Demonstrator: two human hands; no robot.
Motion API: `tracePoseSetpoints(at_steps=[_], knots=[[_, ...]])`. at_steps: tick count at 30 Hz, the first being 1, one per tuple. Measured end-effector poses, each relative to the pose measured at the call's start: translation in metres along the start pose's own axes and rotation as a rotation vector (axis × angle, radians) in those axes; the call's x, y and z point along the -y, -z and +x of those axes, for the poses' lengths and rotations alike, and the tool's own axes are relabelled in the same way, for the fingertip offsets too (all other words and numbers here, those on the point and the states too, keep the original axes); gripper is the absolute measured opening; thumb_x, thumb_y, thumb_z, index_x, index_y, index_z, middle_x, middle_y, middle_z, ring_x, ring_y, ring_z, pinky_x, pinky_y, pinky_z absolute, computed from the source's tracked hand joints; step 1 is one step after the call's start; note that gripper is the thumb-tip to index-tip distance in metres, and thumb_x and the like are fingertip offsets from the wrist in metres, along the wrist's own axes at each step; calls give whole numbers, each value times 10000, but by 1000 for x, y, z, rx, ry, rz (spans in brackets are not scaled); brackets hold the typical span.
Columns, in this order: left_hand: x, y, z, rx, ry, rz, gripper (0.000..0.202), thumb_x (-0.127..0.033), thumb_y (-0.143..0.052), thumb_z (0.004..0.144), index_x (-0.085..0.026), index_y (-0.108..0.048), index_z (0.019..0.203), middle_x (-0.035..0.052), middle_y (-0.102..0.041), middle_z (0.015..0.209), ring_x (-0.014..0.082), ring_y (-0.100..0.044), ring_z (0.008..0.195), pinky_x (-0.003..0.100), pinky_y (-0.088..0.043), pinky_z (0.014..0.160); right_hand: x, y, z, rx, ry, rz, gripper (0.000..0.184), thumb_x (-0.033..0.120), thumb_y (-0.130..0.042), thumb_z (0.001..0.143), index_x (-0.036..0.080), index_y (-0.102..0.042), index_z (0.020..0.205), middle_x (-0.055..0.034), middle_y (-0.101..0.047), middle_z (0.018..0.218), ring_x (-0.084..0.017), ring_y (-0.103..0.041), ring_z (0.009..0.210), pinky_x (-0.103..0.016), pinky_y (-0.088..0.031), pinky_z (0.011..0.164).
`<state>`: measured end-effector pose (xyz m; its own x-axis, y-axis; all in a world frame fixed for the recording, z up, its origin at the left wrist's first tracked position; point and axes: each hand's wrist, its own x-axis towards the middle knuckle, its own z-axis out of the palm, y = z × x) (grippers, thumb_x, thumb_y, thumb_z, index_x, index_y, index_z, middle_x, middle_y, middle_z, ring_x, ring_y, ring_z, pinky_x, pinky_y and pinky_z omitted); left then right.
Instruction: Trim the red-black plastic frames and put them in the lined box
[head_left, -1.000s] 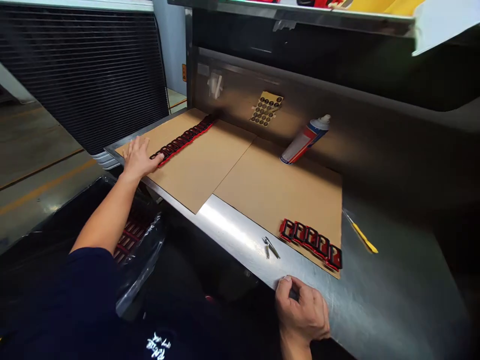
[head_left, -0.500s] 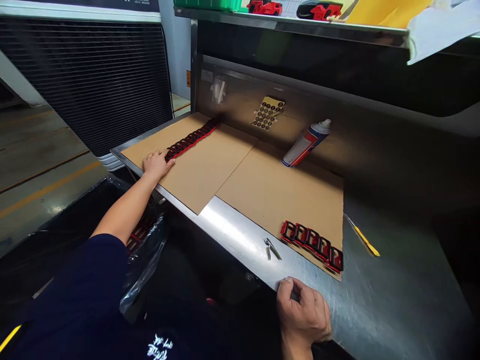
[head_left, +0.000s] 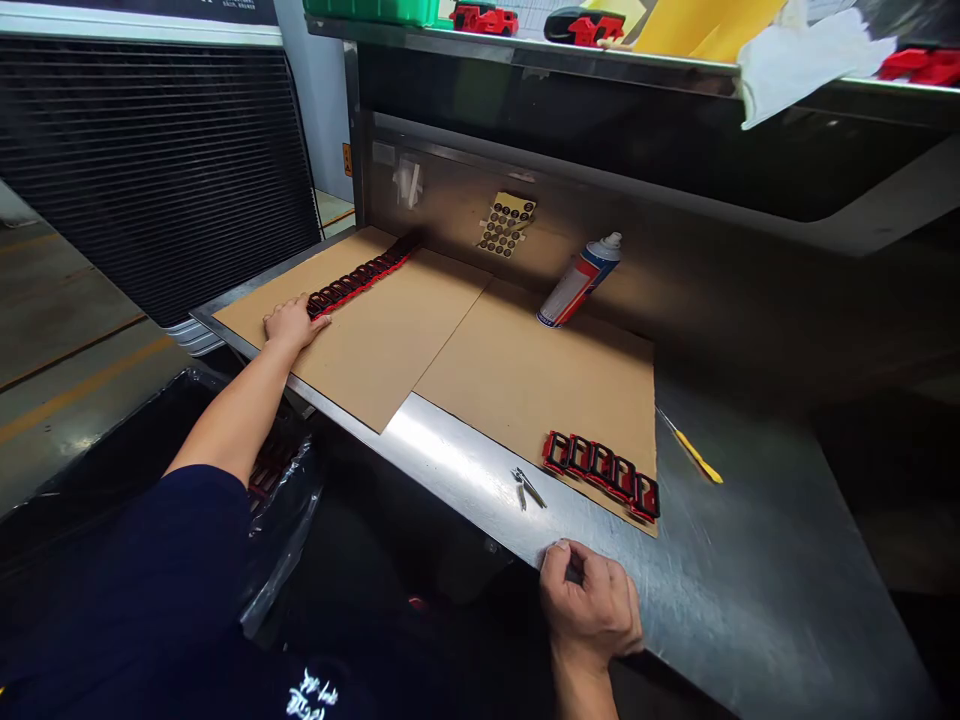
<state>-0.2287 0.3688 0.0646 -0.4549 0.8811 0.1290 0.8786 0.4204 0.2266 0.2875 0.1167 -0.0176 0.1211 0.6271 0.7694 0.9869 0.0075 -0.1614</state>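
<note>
On the cardboard sheet [head_left: 352, 345] at the left, a long row of red-and-black plastic parts [head_left: 360, 280] runs back toward the rear panel. My left hand [head_left: 291, 322] is closed around the near end of that row, thumb on the right side. My right hand [head_left: 592, 600] rests as a loose fist on the front edge of the metal table; nothing shows in it. Just beyond it lies a small nail clipper [head_left: 529, 488]. A shorter row of similar red-and-black parts [head_left: 600, 472] sits on the right cardboard sheet [head_left: 540, 370].
A spray can [head_left: 579, 280] stands at the back, and a yellow-handled tool [head_left: 697, 457] lies at the right. Above hangs a shelf [head_left: 525, 62] with a green bin [head_left: 375, 10] and a white cloth [head_left: 810, 70]. A plastic-lined box [head_left: 289, 540] is below the table edge.
The view has shifted slightly, so the scene sits further left. Both hands keep their places: the left at the row's end, the right on the table edge.
</note>
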Motion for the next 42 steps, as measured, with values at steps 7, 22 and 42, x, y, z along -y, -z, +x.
tracePoseSetpoints(at_steps=[7, 22, 42], knots=[[-20, 30, -27, -258, 24, -121, 755, -521, -526, 921, -56, -401, 1502, 223, -391, 1631, 406, -274, 1555, 658, -231, 1253, 18, 8, 8, 214, -233, 82, 180, 251, -599, 873, 196, -701, 735, -68, -649, 687, -215, -557, 681, -341, -417, 677], [-157, -39, -281, 157, -690, -729, 337, -445, -452, 974, -277, -710, 836, 56, -786, 922, 227, -742, 930, 373, -611, 878, -58, 22, 116, 649, -336, 30, 469, 356, -631, 909, 266, -661, 1368, -86, -628, 1209, -224, -647, 926, -353, -487, 816], [-158, 4, -394, 1047, 117, -1648, 756, -418, -843, 720, -235, -500, 1368, 163, -581, 1456, 330, -699, 1206, 463, -574, 1005, 65, 113, 16, 662, -51, 561, 150, 315, -659, 928, 239, -762, 1005, -57, -700, 955, -173, -673, 775, -269, -540, 687]])
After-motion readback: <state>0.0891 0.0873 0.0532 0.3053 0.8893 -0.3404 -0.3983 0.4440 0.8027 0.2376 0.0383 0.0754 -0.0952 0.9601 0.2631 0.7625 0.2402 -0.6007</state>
